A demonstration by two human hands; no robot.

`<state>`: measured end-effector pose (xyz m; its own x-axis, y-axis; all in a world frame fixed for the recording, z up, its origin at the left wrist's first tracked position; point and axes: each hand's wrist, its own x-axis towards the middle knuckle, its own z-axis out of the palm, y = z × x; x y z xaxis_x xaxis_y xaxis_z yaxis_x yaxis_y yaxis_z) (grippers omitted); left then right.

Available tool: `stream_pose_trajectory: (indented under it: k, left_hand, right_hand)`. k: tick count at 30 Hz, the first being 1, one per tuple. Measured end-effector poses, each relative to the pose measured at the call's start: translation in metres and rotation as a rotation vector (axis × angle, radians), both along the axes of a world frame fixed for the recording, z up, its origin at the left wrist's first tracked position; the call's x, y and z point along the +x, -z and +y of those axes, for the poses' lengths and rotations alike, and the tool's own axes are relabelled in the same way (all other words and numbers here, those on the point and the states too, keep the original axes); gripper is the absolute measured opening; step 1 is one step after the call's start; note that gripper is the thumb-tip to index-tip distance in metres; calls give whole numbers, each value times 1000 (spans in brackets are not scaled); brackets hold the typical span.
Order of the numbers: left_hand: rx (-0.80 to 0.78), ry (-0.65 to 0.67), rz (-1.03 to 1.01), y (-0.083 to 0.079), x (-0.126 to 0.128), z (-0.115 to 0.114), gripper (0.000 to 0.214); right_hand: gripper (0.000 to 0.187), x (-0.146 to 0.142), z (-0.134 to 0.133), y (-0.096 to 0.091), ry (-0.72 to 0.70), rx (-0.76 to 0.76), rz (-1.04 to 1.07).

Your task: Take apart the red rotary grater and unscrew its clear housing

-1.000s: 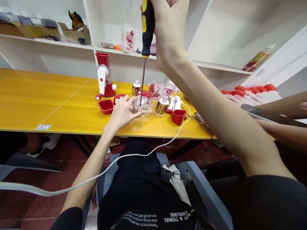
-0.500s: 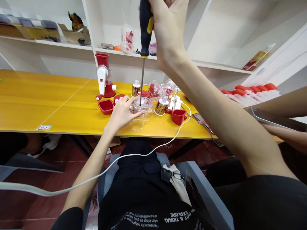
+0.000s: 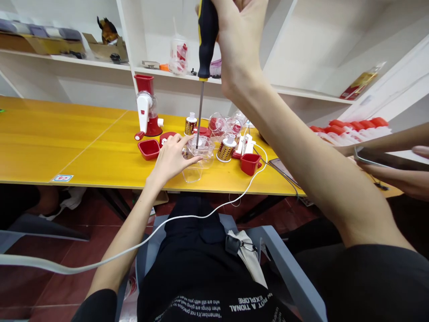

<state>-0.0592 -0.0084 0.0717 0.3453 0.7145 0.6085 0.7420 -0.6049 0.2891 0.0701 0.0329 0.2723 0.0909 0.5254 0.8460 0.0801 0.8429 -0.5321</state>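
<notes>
Near the front edge of the surface (image 3: 90, 163), the left hand (image 3: 172, 156) gripped a clear plastic part (image 3: 207, 156) between parted thumb and fingers, while the right hand (image 3: 238, 29) wrapped its fingers round a nearly upright screwdriver (image 3: 207, 42), tip at that part. The black shirt (image 3: 191, 273) read "EXPLORE", upside down; the edge label (image 3: 62, 178) was illegible.

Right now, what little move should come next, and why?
Perhaps give the screwdriver a small twist: the right grip holds its handle, its shaft points down at the clear plastic part, and the left grip steadies that part.
</notes>
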Motion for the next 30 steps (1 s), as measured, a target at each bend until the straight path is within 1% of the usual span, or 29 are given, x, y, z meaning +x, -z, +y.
stream_pose_trajectory:
  k: [3, 5, 8, 10, 12, 14, 17, 20, 22, 26, 28, 30]
  left_hand:
    - [-8, 2, 3, 0, 0, 0, 61]
    - [-5, 9, -3, 1, -1, 1, 62]
    - [5, 22, -15, 1, -1, 1, 62]
    - [3, 20, -14, 1, -1, 1, 62]
    - [-5, 12, -6, 0, -1, 0, 62]
    - [-12, 3, 1, -1, -1, 0, 62]
    - [-9, 2, -3, -1, 0, 0, 62]
    - [1, 7, -10, 0, 0, 0, 61]
    - [7, 6, -10, 1, 0, 1, 60]
    - [3, 1, -2, 1, 0, 1, 60]
    - [-8, -1, 3, 0, 0, 1, 63]
    - [-13, -2, 3, 0, 0, 1, 64]
  right_hand:
    - [35, -3, -9, 1, -103, -4, 170]
    - [35, -5, -14, 3, -173, -39, 189]
    - [31, -7, -17, 3, -228, -63, 206]
    - [29, -8, -15, 3, -225, -56, 219]
    - [32, -7, -12, 2, -212, -49, 226]
    - [34, -6, -9, 3, -231, -33, 223]
    - [26, -2, -6, 4, -278, -33, 206]
    - [23, -1, -9, 5, -308, -85, 204]
    - [24, -3, -11, 4, -294, -101, 230]
    - [23, -5, -11, 2, -172, -70, 230]
    - [25, -4, -9, 3, -177, -52, 204]
    - [27, -1, -9, 4, -233, -48, 190]
